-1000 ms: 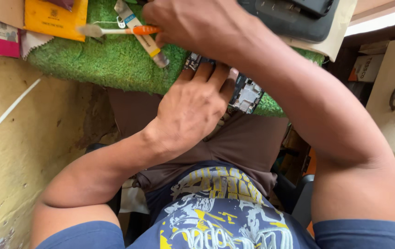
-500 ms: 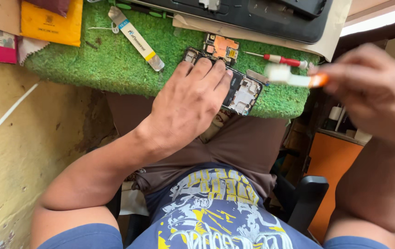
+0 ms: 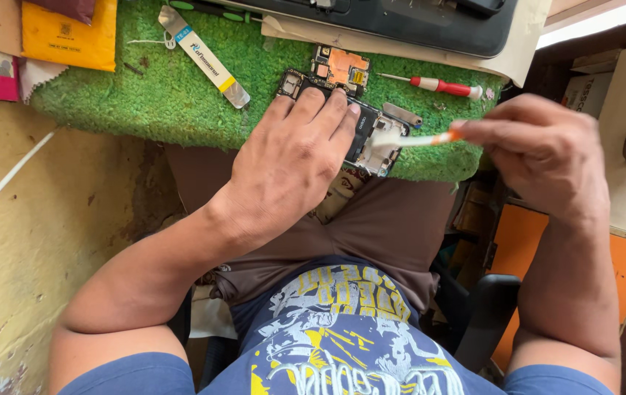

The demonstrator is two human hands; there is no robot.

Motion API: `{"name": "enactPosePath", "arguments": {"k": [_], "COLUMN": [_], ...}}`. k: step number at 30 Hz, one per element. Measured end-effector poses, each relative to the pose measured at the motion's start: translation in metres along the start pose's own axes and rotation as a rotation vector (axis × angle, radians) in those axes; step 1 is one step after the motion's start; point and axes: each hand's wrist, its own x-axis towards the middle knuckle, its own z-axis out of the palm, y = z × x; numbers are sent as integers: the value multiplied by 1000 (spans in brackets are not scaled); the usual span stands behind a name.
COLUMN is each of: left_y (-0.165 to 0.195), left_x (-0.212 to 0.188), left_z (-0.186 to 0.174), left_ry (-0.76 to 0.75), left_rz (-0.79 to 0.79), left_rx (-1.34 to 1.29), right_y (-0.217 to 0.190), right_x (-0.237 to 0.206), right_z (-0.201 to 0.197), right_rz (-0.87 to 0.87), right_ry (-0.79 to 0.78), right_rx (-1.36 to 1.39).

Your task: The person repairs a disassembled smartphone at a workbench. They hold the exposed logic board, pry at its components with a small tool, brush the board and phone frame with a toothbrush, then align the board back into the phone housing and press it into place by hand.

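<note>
Left hand [image 3: 295,157] is spread flat, palm down, on an opened-up phone [image 3: 360,132] lying at the near edge of the green mat [image 3: 174,95] on the table, just pressing on it rather than gripping. Right hand [image 3: 543,157] is off to the side, fingers pinched on a small brush [image 3: 415,139] with a white and orange handle, its tip over the phone's right end. A red screwdriver [image 3: 441,86] and a flat metal pry tool [image 3: 203,55] lie on the mat nearby.
</note>
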Motion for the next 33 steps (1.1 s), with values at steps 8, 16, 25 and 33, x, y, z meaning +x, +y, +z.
{"name": "enactPosePath", "arguments": {"k": [8, 16, 25, 33], "left_y": [0, 1, 1, 1], "left_x": [1, -1, 0, 0], "left_z": [-1, -2, -2, -3], "left_ry": [-4, -3, -11, -15], "left_rz": [6, 5, 2, 5], "left_rx": [21, 0, 7, 13], "right_y": [-11, -31, -28, -28], "right_x": [4, 13, 9, 7], "right_z": [-11, -14, -10, -14], "right_rz": [-107, -60, -57, -64], "right_ry": [26, 86, 31, 54], "right_rx": [5, -11, -32, 85]}}
